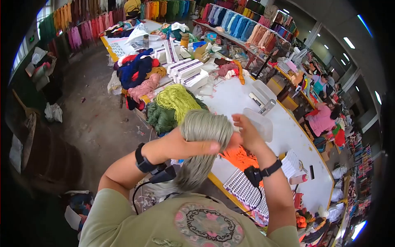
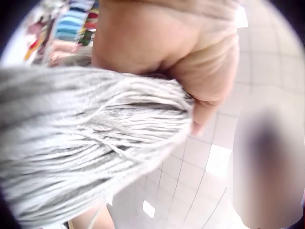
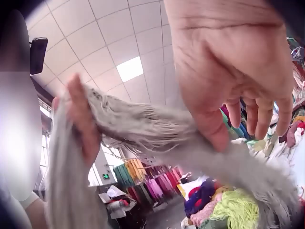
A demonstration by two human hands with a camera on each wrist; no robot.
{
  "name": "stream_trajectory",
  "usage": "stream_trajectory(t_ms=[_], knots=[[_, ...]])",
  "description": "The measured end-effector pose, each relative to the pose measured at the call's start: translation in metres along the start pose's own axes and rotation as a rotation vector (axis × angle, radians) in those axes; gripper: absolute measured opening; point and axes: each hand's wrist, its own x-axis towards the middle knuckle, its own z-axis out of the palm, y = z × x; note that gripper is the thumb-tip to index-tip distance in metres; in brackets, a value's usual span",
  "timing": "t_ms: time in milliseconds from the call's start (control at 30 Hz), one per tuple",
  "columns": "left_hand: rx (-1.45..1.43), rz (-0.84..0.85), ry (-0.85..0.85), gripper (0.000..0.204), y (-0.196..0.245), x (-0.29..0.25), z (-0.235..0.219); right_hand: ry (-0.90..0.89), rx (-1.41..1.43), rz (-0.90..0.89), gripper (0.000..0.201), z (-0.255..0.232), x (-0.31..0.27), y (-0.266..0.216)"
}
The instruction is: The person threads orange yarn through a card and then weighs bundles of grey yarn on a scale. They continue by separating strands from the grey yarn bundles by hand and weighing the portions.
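A thick pale grey skein of yarn [image 1: 205,125] is held up in front of the body in the head view. The left hand [image 1: 177,146] grips it, thumb across the strands and the other fingers largely hidden behind. Part of the skein hangs below this hand. In the left wrist view, the yarn [image 2: 95,138] lies against the curled left hand [image 2: 167,47]. Beside the skein's right side is the right hand [image 1: 249,133]. The right wrist view shows the right hand [image 3: 233,71] with fingers loosely bent and apart, its thumb against or just before the blurred yarn [image 3: 147,129].
Yellow-green yarn [image 1: 177,101] and dark green yarn lie beyond the left hand. Orange yarn [image 1: 240,158], a printed white sheet [image 1: 242,187] and a clear plastic tray [image 1: 259,123] are on the white table [image 1: 288,136]. White boxes [image 1: 187,72] are stacked farther back.
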Motion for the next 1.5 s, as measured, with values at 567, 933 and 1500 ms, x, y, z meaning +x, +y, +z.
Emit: stream_trajectory(t_ms=[567, 933, 1500], knots=[[0.201, 0.210, 0.201, 0.080, -0.054, 0.035, 0.006, 0.122, 0.653, 0.011, 0.019, -0.001, -0.082, -0.068], [0.052, 0.033, 0.406, 0.044, -0.071, 0.037, 0.005, 0.151, 0.711, 0.037, 0.009, 0.012, -0.076, -0.064], [-0.104, -0.219, 0.322, 0.029, -0.054, 0.020, -0.024, -0.059, 0.973, 0.296, 0.014, 0.000, -0.071, -0.043]])
